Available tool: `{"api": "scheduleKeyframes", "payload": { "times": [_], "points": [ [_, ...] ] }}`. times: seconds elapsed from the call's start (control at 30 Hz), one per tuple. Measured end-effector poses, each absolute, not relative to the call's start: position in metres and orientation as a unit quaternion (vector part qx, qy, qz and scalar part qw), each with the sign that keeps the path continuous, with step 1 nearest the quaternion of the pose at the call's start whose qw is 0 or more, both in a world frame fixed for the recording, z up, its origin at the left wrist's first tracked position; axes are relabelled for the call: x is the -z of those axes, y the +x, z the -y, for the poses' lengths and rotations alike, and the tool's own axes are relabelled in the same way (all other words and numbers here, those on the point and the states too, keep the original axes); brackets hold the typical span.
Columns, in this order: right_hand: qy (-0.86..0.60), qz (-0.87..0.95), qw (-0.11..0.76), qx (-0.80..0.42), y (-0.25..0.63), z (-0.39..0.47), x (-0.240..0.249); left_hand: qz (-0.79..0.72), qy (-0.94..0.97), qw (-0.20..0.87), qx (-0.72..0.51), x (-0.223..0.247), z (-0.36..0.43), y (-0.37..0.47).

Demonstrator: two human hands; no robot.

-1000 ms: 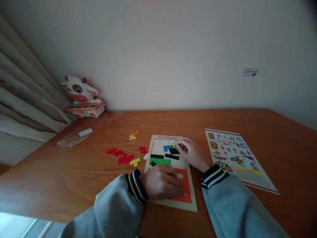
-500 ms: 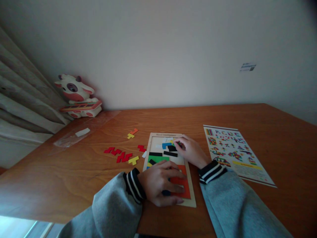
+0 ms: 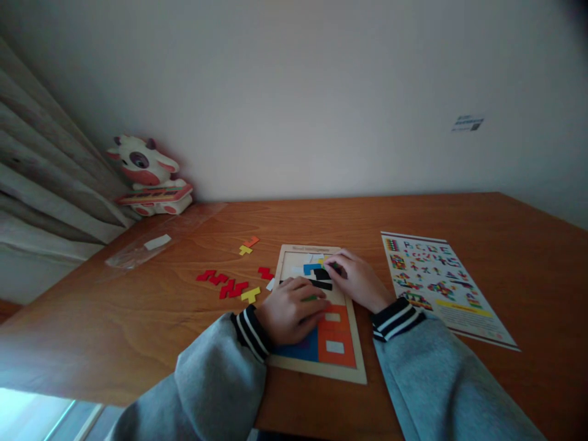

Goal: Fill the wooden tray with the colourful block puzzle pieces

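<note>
A wooden tray puzzle [image 3: 361, 355] lies in front of me with flat coloured pieces in it. My left hand [image 3: 294, 311] rests over its middle, palm down, fingers spread and slightly bent. Under and around it show an orange section [image 3: 348, 334] and a blue section [image 3: 298, 351]; some green is partly covered. At the upper right of the tray, my right hand [image 3: 353, 278] has its thumb and fingers curled together, and what they pinch is hidden. Beside those fingertips are a blue piece [image 3: 311, 269], a black piece [image 3: 322, 274] and a black bar [image 3: 321, 285].
Red pieces [image 3: 233, 289], a yellow T-shaped piece [image 3: 250, 295] and an orange piece [image 3: 252, 241] lie left of the tray. A printed pattern sheet [image 3: 443, 288] is at right. Farther back left are a plastic bag [image 3: 133, 260] and a cow toy [image 3: 149, 174].
My left hand has moved up the tray, uncovering the blue and orange sections near its lower edge. My right hand stays at the upper right. The view has shifted slightly.
</note>
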State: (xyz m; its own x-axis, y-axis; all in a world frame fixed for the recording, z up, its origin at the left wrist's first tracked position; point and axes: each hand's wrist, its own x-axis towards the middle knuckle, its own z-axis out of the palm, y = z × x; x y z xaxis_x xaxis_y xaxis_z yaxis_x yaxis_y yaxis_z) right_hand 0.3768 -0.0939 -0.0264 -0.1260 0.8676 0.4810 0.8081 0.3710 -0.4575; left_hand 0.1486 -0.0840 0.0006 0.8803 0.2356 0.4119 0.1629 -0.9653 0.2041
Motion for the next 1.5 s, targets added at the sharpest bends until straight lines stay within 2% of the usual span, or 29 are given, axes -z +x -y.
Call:
{"api": "scheduleKeyframes", "payload": {
  "times": [0.2,0.4,0.53,0.77,1.07,1.37,1.5],
  "points": [
    [-0.565,0.745,0.354,0.0,0.377,0.094,0.027,-0.216,0.95,0.027,-0.223,-0.002,0.053,0.125],
    [-0.555,0.755,0.348,-0.009,0.371,0.096,0.023,-0.148,0.971,0.074,-0.173,-0.013,0.034,0.093],
    [-0.56,0.753,0.345,-0.006,0.37,0.097,0.022,-0.164,0.966,0.09,-0.181,-0.015,0.032,0.081],
    [-0.551,0.759,0.346,-0.021,0.372,0.096,0.024,-0.211,0.962,0.073,-0.159,-0.02,0.028,0.071],
    [-0.556,0.765,0.32,-0.062,0.372,0.096,0.025,-0.2,0.965,0.069,-0.152,-0.01,0.018,0.069],
    [-0.584,0.746,0.31,-0.077,0.394,0.092,0.031,-0.212,0.965,0.018,-0.155,-0.003,0.016,0.07],
    [-0.582,0.746,0.313,-0.081,0.406,0.09,0.036,-0.189,0.967,0.037,-0.167,0.002,0.018,0.076]
  ]
}}
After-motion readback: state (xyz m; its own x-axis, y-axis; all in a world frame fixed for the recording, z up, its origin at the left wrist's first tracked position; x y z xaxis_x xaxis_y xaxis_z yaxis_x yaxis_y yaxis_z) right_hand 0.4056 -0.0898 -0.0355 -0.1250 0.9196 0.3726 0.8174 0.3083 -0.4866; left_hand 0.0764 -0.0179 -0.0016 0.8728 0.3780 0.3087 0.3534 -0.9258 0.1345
